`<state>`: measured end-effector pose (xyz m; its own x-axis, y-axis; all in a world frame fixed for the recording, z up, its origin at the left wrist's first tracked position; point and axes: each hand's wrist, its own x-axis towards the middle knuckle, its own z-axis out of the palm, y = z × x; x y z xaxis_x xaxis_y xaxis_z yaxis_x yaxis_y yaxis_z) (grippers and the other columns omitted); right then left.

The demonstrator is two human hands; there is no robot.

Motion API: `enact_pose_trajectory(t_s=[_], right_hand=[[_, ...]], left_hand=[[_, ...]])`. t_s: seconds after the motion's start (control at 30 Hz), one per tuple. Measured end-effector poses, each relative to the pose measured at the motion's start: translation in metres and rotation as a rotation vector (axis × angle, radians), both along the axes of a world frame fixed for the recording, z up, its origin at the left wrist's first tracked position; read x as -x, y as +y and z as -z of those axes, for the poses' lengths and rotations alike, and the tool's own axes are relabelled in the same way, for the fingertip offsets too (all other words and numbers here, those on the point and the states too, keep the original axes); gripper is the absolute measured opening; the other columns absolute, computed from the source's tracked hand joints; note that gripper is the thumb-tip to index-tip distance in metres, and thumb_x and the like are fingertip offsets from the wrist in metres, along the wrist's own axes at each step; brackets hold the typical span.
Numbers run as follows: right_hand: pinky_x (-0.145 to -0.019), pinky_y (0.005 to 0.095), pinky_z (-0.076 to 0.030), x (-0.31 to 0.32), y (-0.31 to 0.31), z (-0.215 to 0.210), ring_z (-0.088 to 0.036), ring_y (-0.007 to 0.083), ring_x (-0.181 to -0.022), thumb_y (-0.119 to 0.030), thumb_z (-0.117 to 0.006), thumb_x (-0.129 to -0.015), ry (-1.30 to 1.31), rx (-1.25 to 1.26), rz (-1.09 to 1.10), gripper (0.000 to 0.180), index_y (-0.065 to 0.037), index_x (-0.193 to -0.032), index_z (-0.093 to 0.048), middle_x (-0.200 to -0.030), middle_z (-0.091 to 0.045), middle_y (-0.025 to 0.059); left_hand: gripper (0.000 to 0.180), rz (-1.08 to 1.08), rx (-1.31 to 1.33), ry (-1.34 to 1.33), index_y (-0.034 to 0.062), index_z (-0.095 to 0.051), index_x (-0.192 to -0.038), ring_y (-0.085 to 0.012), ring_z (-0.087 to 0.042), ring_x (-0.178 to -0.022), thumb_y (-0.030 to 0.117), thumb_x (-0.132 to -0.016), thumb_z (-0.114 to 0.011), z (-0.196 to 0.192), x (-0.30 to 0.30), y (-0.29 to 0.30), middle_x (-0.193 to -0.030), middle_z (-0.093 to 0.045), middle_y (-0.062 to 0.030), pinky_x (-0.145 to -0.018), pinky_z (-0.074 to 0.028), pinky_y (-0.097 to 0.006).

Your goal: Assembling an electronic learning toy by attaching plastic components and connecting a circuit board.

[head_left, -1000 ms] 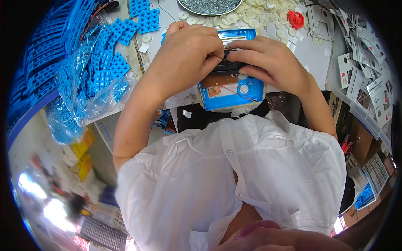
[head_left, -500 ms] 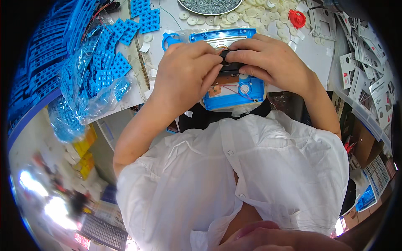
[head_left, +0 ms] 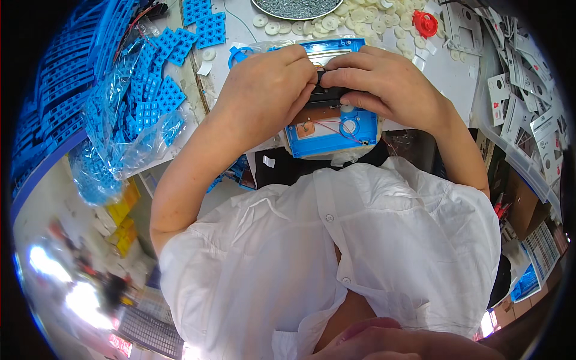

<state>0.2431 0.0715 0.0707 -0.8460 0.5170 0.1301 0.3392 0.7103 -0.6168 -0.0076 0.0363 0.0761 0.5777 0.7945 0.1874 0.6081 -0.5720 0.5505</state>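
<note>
1. The left hand (head_left: 264, 81) is bending its fingers in close at the black part (head_left: 330, 98); I cannot tell if they are pinching something tiny.
2. The right hand (head_left: 390, 81) is gripping the black part, fingers over the top and thumb underneath.
3. The black part is sitting across the middle of the blue case (head_left: 318, 146), which is lying at the near edge of the table (head_left: 456, 84).
4. A thin red wire (head_left: 336, 130) is running inside the case.
5. A blue ring (head_left: 240, 55) is lying beside the case's far left corner.
6. Toward the table's far edge, a round plate (head_left: 300, 19) is holding silvery bits, and white discs (head_left: 330, 23) are lying beside it.
7. Blue keypads (head_left: 210, 30) are lying toward the far left corner.
</note>
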Motion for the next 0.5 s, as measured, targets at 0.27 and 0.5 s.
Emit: enact_pose_trajectory(t_s=[0.27,0.5], right_hand=[[-0.088,0.0436,-0.052,0.0,0.002,-0.001,-0.064,0.0319,-0.103,-0.017,-0.069,-0.09,-0.013,0.016,-0.028,0.03,-0.017,-0.12,-0.067,-0.113,-0.068,0.0059],[-0.088,0.0437,-0.053,0.001,0.004,0.0,-0.064,0.0319,-0.104,-0.016,-0.071,-0.089,-0.026,0.025,-0.04,0.032,-0.016,-0.121,-0.067,-0.113,-0.068,0.0063]], left_hand=[[0.012,0.066,0.128,-0.02,0.0047,-0.062,-0.09,-0.0297,-0.063,-0.074,0.003,-0.084,-0.072,0.001,0.004,0.013,-0.085,-0.061,-0.0094,-0.064,-0.051,-0.037],[0.016,-0.069,0.614,-0.002,0.0003,-0.069,-0.099,-0.0105,-0.053,-0.065,0.007,-0.085,-0.076,-0.006,0.004,0.033,-0.069,-0.054,-0.001,-0.063,-0.045,-0.029]])
